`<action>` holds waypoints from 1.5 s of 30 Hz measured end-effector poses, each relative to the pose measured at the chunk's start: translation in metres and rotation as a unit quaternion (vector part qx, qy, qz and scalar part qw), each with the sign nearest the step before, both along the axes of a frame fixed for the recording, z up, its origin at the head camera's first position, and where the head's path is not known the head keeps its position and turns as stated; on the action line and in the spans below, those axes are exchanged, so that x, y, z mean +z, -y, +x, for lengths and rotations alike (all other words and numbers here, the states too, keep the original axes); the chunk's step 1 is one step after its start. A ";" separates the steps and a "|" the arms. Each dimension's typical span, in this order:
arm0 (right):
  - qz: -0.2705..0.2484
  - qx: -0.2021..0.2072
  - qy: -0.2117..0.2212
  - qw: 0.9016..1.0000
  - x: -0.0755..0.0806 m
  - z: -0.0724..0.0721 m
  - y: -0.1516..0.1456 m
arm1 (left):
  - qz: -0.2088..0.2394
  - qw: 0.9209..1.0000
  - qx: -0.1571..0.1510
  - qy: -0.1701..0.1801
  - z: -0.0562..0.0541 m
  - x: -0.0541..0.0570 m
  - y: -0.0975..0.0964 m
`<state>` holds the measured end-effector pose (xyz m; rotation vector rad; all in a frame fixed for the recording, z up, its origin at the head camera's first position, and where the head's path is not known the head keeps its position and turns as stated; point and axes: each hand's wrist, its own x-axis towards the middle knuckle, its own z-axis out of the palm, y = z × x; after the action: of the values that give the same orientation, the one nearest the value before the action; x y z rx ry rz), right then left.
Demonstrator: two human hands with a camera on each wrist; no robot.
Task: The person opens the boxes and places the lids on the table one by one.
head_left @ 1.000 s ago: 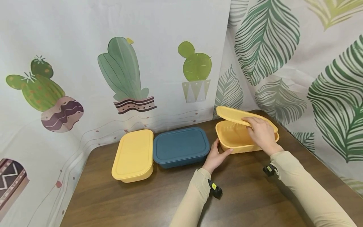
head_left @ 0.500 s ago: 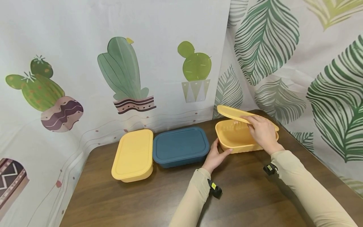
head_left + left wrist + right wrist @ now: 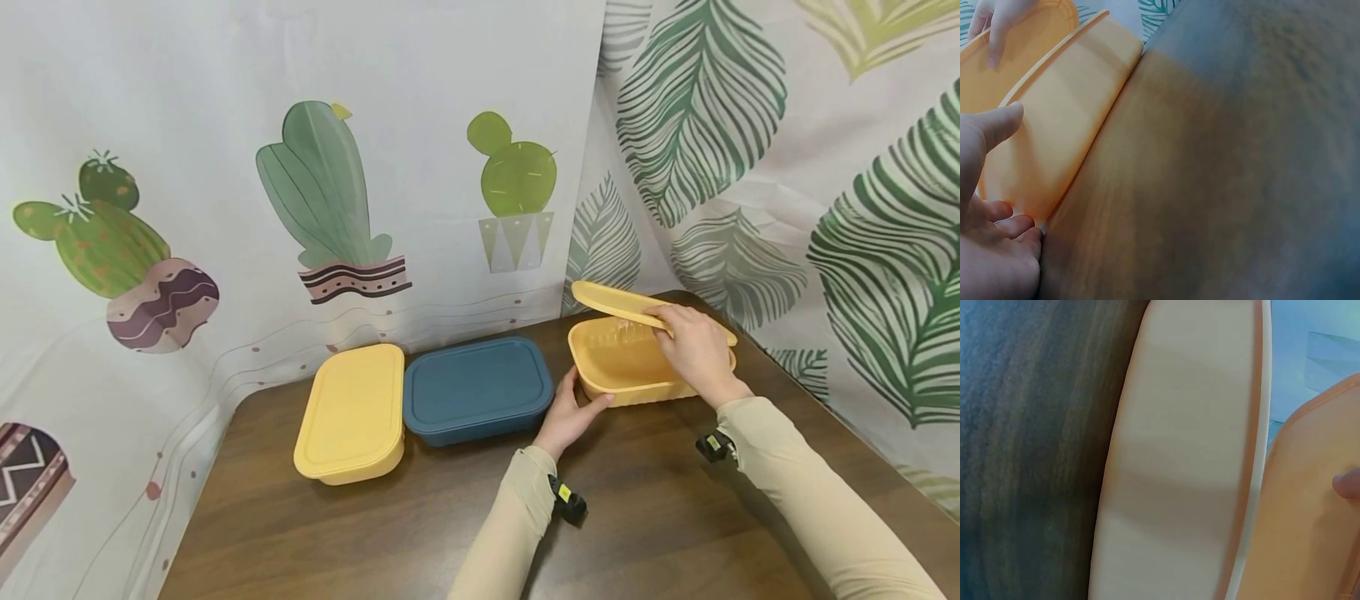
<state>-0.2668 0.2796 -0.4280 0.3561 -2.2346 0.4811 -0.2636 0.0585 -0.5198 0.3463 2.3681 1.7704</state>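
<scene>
A yellow food container (image 3: 637, 395) stands at the right of the table with its top partly uncovered. At its near left corner, my left hand (image 3: 567, 419) grips it, thumb against the front wall and fingers around the side. Above it, my right hand (image 3: 696, 350) holds the matching yellow lid (image 3: 611, 302) by its near edge. The lid is tilted, its far left end raised over the rim and its right end low over the container's right side. In the right wrist view the lid's underside (image 3: 1304, 462) shows beyond the container wall (image 3: 1175, 444), with one fingertip on it.
Left of my left hand sits a lidded blue container (image 3: 480, 383), close against a lidded yellow container (image 3: 351, 408). Everything rests on a brown wooden table (image 3: 360, 533). Behind it hangs a printed cloth (image 3: 435, 183), with a leaf-patterned cloth (image 3: 795, 183) at right.
The lid's raised end has shifted very slightly. Both hands keep their hold, and the containers stay where they were.
</scene>
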 end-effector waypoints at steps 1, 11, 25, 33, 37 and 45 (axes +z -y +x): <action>0.000 0.000 -0.002 1.000 0.000 0.000 0.000 | 0.000 1.000 0.000 0.001 0.000 0.000 0.000; 0.013 -0.008 -0.023 1.000 0.002 0.000 -0.003 | 0.012 1.000 0.002 0.005 0.001 -0.001 0.001; 0.002 -0.003 -0.053 0.999 0.001 0.000 -0.007 | 0.012 1.000 0.002 0.005 0.001 0.000 0.000; -0.004 -0.001 -0.063 0.998 0.003 -0.002 -0.009 | 0.005 1.000 0.004 0.001 0.002 0.000 0.000; -0.003 -0.001 -0.070 0.998 0.005 -0.002 -0.012 | 0.007 1.000 0.005 -0.001 0.001 0.000 -0.001; -0.007 -0.001 -0.076 0.997 0.012 -0.002 -0.016 | 0.014 1.000 -0.002 0.001 0.002 0.001 0.000</action>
<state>-0.2692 0.2952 -0.4159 0.3699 -2.0823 0.4532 -0.2621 0.0583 -0.5183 0.3527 2.3416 1.8043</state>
